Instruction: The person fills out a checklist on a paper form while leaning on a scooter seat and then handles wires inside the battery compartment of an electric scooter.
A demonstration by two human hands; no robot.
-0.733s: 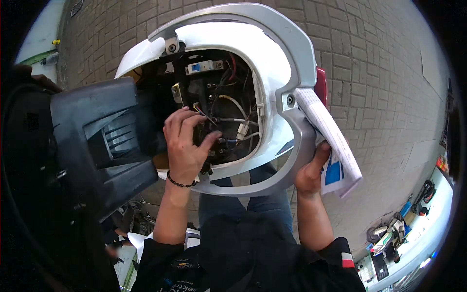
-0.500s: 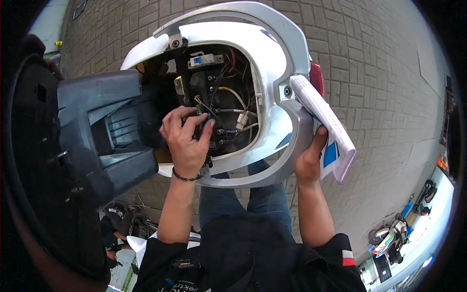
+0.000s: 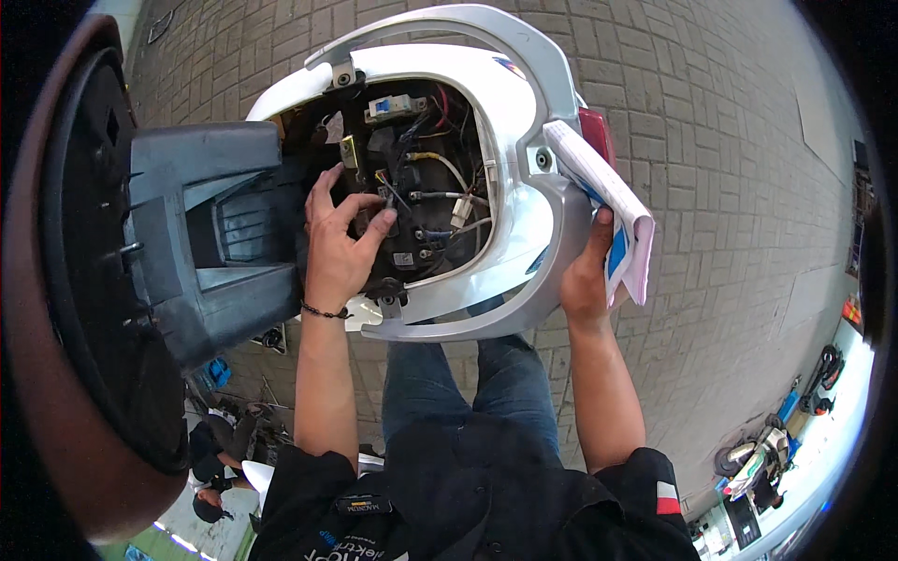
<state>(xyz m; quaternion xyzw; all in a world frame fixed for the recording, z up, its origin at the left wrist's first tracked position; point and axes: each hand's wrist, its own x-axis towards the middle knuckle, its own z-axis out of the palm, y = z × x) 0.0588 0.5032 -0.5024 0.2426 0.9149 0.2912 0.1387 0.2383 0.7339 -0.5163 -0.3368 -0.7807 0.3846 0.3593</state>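
Observation:
A white scooter's rear body (image 3: 510,140) stands in front of me, its under-seat bay exposed. My left hand (image 3: 341,248) reaches into the bay, thumb and index finger pinched around a small wire connector (image 3: 389,200) with thin leads. Its other fingers are spread toward a brass-coloured metal piece (image 3: 349,151). Beyond them sit a breaker switch (image 3: 393,108) with a blue lever and a white plug (image 3: 461,211) on a cable. My right hand (image 3: 586,280) grips a folded paper (image 3: 613,192), white with blue patches, beside the silver grab rail (image 3: 561,84).
The raised seat (image 3: 94,280) and a black plastic bin (image 3: 210,243) stand at the left. A red tail light (image 3: 596,136) is at the scooter's rear. Another person (image 3: 213,458) is at the lower left. Paving bricks (image 3: 692,187) surround the scooter.
My view has shifted, so the seat shows more fully. My left hand's fingers have spread a little, thumb and index staying at the connector. The right hand still holds the paper.

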